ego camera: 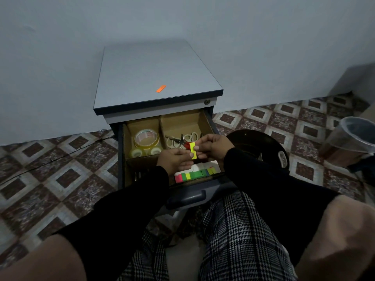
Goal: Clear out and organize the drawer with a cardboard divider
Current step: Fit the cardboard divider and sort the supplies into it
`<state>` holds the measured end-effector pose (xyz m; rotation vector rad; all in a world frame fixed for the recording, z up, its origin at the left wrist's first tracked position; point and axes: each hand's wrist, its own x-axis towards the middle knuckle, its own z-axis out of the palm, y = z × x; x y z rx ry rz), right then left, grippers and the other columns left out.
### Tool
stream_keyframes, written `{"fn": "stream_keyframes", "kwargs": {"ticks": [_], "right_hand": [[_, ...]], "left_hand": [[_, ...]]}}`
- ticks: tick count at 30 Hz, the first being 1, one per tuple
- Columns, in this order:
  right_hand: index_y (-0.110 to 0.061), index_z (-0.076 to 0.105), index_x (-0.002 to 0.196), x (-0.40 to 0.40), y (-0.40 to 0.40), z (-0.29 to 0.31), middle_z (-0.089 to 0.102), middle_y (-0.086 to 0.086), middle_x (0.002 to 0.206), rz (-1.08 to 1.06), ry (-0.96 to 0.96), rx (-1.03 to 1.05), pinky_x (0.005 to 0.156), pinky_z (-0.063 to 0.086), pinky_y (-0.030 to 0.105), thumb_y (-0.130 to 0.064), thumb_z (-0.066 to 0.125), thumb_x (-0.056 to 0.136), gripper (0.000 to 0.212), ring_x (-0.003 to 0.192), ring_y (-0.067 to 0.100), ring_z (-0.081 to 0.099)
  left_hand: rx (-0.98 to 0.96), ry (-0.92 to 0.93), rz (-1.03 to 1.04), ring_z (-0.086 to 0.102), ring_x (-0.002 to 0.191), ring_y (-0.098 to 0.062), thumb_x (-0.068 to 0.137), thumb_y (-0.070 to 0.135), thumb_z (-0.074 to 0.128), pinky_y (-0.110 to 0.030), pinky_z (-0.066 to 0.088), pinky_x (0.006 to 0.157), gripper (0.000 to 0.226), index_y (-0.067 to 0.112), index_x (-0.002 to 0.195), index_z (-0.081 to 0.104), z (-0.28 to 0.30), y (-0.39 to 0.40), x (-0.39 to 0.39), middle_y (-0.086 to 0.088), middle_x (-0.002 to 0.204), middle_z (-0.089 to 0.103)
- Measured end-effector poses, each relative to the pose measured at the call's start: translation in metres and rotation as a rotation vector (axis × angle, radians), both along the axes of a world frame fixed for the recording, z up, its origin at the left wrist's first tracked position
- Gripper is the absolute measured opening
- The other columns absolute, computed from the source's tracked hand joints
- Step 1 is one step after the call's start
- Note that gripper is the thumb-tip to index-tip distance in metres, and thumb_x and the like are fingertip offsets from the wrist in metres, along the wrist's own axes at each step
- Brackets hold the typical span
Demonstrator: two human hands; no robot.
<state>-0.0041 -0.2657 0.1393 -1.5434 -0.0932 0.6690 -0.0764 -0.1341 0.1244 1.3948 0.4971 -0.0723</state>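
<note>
The top drawer of a small grey cabinet stands open, lined with a cardboard divider that splits it into compartments. Over the drawer, my left hand and my right hand both pinch a small yellow sticky-note pad. Tape rolls lie in the back left compartment. Scissors with pale handles and a red-handled pair lie in the back right one. A row of coloured sticky notes fills the front right compartment. The front left compartment is dark and partly hidden by my left arm.
An orange sticky pad lies on the cabinet top. A black round stool seat stands right of the drawer. A clear plastic bin stands at far right on the patterned tile floor. The wall is close behind the cabinet.
</note>
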Motion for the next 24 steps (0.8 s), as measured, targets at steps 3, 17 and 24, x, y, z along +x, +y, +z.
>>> {"fn": "stream_keyframes", "kwargs": {"ticks": [3, 17, 24], "right_hand": [[-0.005, 0.057, 0.074, 0.0, 0.0, 0.006, 0.061, -0.002, 0.045, 0.017, -0.031, -0.041, 0.041, 0.048, 0.014, 0.01, 0.06, 0.083, 0.018, 0.037, 0.004, 0.055], [-0.005, 0.058, 0.071, 0.014, -0.015, -0.007, 0.059, -0.001, 0.044, 0.082, -0.205, -0.183, 0.041, 0.047, 0.016, 0.014, 0.061, 0.079, 0.021, 0.037, 0.005, 0.055], [-0.012, 0.058, 0.072, 0.029, -0.027, -0.018, 0.061, -0.005, 0.062, 0.081, -0.262, -0.381, 0.056, 0.047, 0.018, 0.008, 0.068, 0.076, 0.023, 0.062, 0.01, 0.056]], "left_hand": [[0.009, -0.003, 0.003, 0.065, 0.049, -0.006, 0.085, 0.003, 0.065, -0.014, 0.054, 0.052, 0.004, 0.004, 0.082, 0.062, -0.001, -0.002, 0.001, -0.009, 0.069, 0.063], [0.077, -0.037, -0.009, 0.061, 0.045, -0.002, 0.088, 0.004, 0.061, -0.013, 0.053, 0.05, 0.004, 0.002, 0.086, 0.063, 0.0, -0.011, 0.02, -0.011, 0.071, 0.062], [0.075, 0.016, -0.031, 0.058, 0.038, -0.005, 0.086, 0.0, 0.063, -0.014, 0.049, 0.042, 0.015, 0.005, 0.072, 0.061, -0.013, -0.02, 0.03, -0.005, 0.053, 0.063]]}}
